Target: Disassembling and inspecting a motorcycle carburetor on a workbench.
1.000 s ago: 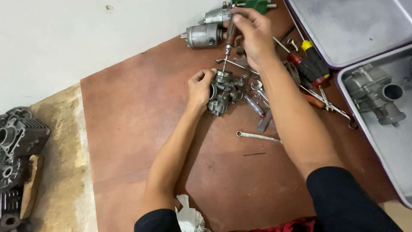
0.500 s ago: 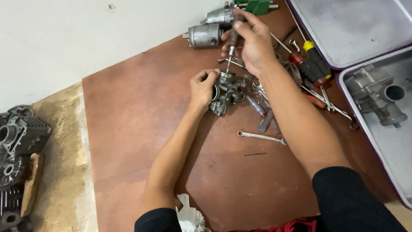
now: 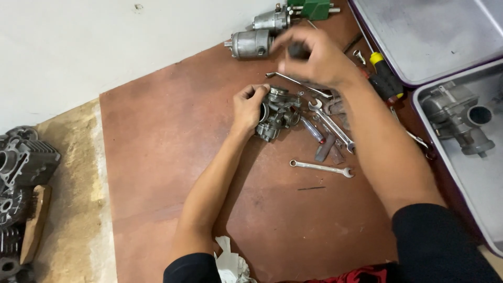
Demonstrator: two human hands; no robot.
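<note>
I am looking down at a reddish-brown surface (image 3: 173, 157). My left hand (image 3: 249, 107) is gripping a grey metal carburettor (image 3: 277, 111) from its left side, fingers curled over its top edge. My right hand (image 3: 314, 57) is hovering blurred just beyond it, closed around a dark tool handle (image 3: 298, 51). Wrenches (image 3: 330, 123) are lying in a loose pile just right of the carburettor, and a single spanner (image 3: 322, 167) is lying nearer to me. Two cylindrical motors (image 3: 251, 43) are sitting at the far edge. A grey tray (image 3: 471, 178) on the right is holding a metal casting (image 3: 456, 118). Finned engine parts (image 3: 21, 162) are resting on the floor at far left.
</note>
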